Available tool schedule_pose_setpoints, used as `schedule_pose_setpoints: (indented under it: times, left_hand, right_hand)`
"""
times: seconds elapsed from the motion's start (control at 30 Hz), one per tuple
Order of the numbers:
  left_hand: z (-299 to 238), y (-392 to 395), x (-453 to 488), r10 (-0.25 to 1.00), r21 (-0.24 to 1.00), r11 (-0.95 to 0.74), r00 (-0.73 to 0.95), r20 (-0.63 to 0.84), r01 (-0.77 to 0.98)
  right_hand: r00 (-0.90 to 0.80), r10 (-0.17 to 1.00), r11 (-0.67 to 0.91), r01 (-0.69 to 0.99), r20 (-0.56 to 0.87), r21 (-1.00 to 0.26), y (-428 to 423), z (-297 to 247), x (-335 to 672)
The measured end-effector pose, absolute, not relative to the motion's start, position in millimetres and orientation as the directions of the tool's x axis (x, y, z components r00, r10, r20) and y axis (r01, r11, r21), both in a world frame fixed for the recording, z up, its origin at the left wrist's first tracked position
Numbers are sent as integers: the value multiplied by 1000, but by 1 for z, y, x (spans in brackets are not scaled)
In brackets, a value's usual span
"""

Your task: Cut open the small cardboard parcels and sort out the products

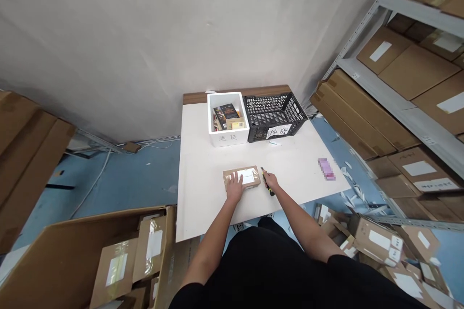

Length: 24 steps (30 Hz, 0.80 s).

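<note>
A small taped cardboard box (256, 181) with a white label lies on the white table (203, 193). My left hand (235, 187) rests on top of its left part, fingers spread over the tape and the label's edge. Just right of the box, my right hand (270, 180) is closed around a black and yellow utility knife (271, 192). The knife's tip points away from me, beside the box's right end and apart from it.
At the table's back stand a white foam bin (229, 139) of small packages and a black plastic crate (259, 132). A blurred purple item (326, 169) lies right. A large carton (108, 222) of parcels is at lower left; boxes (377, 239) cover the floor right, beside shelving (391, 87).
</note>
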<state>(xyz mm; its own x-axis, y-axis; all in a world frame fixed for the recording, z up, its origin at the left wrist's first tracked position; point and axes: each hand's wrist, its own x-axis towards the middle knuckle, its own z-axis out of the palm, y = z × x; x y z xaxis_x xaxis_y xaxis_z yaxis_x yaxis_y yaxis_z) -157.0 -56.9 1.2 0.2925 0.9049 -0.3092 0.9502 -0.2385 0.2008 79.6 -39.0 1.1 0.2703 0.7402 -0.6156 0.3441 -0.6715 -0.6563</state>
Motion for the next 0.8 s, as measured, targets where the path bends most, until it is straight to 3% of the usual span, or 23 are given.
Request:
schedule_pose_setpoints:
  times: [0.23, 0.5, 0.8]
  left_hand:
    - [-18, -56, -159, 905, 243, -238, 306, -296, 940]
    - [-23, -57, -159, 913, 212, -255, 307, -268, 943]
    - [-27, -57, -161, 916, 214, -273, 321, -241, 938]
  right_hand:
    - [153, 740, -658, 366, -655, -658, -47, -3, 83]
    - [149, 783, -563, 584, -604, -585, -31, 2, 80]
    - [148, 774, -578, 561, -615, -593, -33, 1, 80]
